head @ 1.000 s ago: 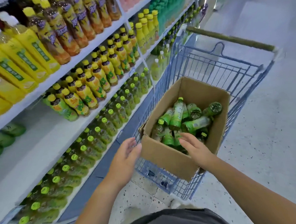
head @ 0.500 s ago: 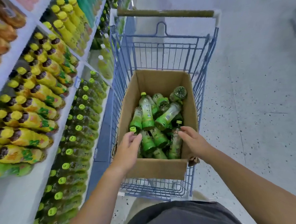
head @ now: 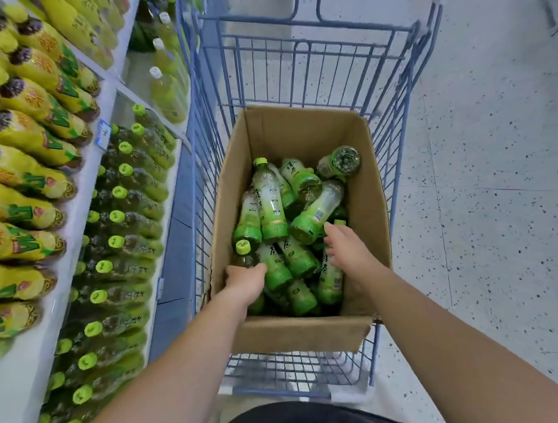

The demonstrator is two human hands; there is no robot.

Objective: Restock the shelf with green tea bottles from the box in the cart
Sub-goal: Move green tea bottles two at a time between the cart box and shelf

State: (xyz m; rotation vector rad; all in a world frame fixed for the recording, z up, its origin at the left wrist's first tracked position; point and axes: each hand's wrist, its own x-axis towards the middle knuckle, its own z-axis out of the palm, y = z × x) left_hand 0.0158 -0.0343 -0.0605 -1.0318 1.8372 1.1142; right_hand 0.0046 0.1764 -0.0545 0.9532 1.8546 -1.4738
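I look down into a blue wire cart (head: 310, 60); it stands on a pale floor (head: 484, 197) with small dark specks and thin lines between big tiles; the cart is just beside a white shelf (head: 9, 388) on the left.

A brown box (head: 298, 134) sits in the cart with its top open; many green tea bottles (head: 270, 205) lie in it in a messy pile, pointing all ways.

The left hand (head: 246, 281) is in the near left corner of the box; its fingers are curled round one bottle (head: 245, 259) with a bright green cap; the cap points up and away from me.

The right hand (head: 351, 254) is over the right side of the pile; its fingers are loose and spread and hold nothing; I cannot tell if the tips touch the bottles under them.

On the low board of the shelf I see green-capped rows (head: 124, 242) packed close together; the board above holds yellow bottles (head: 28, 136) with dark tops; a small blue and white price tag (head: 103, 132) is stuck on the edge of that board; farther along stand pale bottles (head: 167, 93) with white caps.
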